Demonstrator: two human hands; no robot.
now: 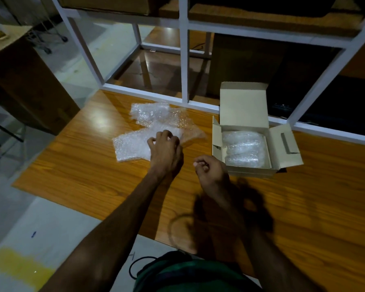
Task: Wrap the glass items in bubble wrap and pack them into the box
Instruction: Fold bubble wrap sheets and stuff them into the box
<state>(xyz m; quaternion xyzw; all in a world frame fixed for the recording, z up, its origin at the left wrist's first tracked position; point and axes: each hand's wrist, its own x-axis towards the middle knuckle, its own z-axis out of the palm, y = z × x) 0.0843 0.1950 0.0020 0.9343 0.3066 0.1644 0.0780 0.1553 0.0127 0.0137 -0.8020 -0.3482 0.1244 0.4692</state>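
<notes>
Loose bubble wrap [148, 131] is lying on the table [82, 175], left of the box. The left hand [167, 148] is hovering at its near edge with fingers curled; whether it is pinching the wrap, I cannot tell. The right hand [211, 171] is closing loosely, holding nothing. The open box [251, 131] is holding wrapped items [243, 149].

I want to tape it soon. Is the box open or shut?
Open. The box has its lid standing up at the back and a side flap folded out; bubble-wrapped bundles show inside.
</notes>
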